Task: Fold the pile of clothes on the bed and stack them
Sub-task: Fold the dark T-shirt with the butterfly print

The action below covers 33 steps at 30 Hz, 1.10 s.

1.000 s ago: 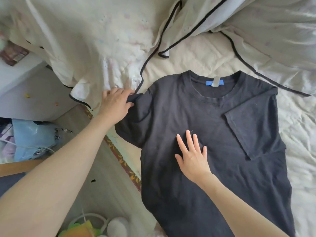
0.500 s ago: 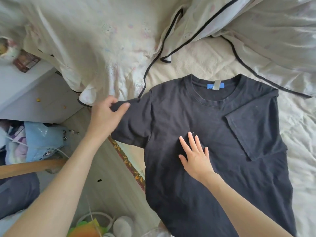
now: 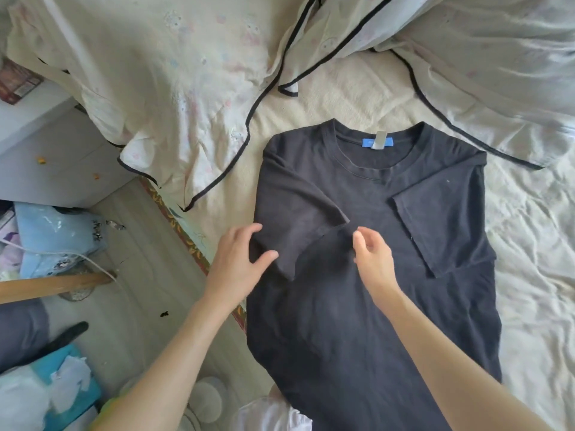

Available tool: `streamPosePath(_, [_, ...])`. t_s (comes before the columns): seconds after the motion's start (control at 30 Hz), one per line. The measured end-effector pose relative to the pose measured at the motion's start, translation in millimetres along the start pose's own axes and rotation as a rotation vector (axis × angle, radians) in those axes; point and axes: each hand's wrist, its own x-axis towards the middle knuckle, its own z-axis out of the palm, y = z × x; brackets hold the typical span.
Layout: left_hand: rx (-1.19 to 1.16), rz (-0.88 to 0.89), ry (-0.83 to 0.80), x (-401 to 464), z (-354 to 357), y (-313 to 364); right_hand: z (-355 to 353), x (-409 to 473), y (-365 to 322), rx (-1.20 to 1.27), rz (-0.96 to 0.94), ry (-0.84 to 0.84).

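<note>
Left hand fingers spread loosely over the folded-in sleeve; right hand fingers curl, apparently pinching fabric mid-chest. The black T-shirt lies flat at the bed's left edge — likely light, limp, slack — best gripped at side seams.

Soft daylight filled the scene, brightest on the rumpled white sheet to the right of the black T-shirt, where the folds nearly washed out. The shirt itself read as a dark, almost detailless mass. Shadows were faint and diffuse. Wide-angle bending curved the frame edges, and the forearms nearest the camera looked soft and slightly blurred.
</note>
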Motion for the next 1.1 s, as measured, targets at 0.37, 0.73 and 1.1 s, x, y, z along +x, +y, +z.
streamPosePath(0.37, [-0.323,-0.288,0.326,-46.3,60.7,15.7,5.6,45.8,-40.3,-0.169,-0.085,-0.093])
streamPosePath(0.73, [-1.365,-0.913,0.161,-39.9,58.5,18.5,-54.5,61.4,-34.4,-0.442,-0.015,0.124])
streamPosePath(1.1, [-1.333,-0.942,0.315,-18.7,62.7,34.6,42.4,88.4,-129.2,-0.582,-0.425,-0.178])
